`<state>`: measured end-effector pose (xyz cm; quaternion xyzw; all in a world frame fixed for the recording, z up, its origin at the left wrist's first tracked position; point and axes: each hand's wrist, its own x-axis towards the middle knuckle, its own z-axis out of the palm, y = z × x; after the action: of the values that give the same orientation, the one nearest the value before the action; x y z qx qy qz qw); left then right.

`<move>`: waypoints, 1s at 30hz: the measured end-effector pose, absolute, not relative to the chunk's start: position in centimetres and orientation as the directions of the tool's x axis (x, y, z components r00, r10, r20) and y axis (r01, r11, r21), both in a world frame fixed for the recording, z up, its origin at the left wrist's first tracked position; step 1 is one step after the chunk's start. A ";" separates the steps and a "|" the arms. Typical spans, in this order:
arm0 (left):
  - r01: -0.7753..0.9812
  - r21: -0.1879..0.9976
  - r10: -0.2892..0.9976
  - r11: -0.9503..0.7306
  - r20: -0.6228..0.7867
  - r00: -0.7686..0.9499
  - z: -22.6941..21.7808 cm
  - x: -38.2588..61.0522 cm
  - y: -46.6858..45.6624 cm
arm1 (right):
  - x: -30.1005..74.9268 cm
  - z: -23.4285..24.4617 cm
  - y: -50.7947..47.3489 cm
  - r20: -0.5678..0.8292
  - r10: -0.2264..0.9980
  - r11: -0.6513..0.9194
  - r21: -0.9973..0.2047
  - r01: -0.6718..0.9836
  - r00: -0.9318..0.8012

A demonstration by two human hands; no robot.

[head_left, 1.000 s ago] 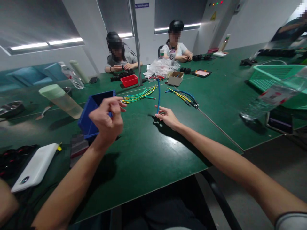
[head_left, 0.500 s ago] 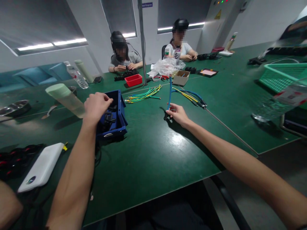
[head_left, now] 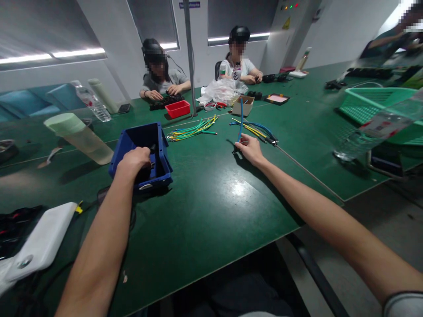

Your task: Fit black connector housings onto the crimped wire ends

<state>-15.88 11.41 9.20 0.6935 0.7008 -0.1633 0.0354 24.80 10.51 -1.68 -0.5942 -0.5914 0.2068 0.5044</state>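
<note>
My left hand (head_left: 134, 164) reaches down into a blue plastic bin (head_left: 165, 147) that holds small black parts (head_left: 152, 151). Its fingertips are hidden behind the hand, so what they touch cannot be seen. My right hand (head_left: 251, 149) pinches the lower end of a blue cable (head_left: 241, 118), which stands nearly upright above the table. A small dark end shows below the fingers. Just beyond that hand lies a bunch of blue and yellow cables (head_left: 257, 130). Farther left rests a bundle of green and yellow cables (head_left: 193, 128).
A red tray (head_left: 177, 109), a small cardboard box (head_left: 243, 107) and a plastic bag (head_left: 221, 91) sit near a metal pole (head_left: 191, 61). Bottles, a white power bank (head_left: 42, 240) and a green basket (head_left: 373, 105) flank the workspace. Co-workers sit across the table.
My left hand has gone lower into the blue bin from above its rim. My right hand still holds the blue cable. The camera view has shifted slightly.
</note>
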 end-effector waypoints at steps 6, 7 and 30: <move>0.990 -0.135 0.960 -0.044 -0.279 0.005 9.9 -15.2 10.9 | 25.7 -1.8 10.7 0.391 0.886 0.219 -0.828 0.516 0.251; 0.991 -0.127 0.963 -0.050 -0.270 0.014 10.0 -15.3 10.9 | 25.7 -1.9 10.7 0.388 0.885 0.219 -0.835 0.505 0.257; 0.978 -0.202 0.998 -0.058 -0.044 0.050 11.6 -15.4 10.1 | 32.5 -0.4 9.7 0.509 0.674 -0.366 -0.398 0.841 0.535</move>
<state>-15.40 10.12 11.58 0.7221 0.6840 -0.0859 -0.0584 32.47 9.66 -0.38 -0.8161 -0.4642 -0.1307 0.3185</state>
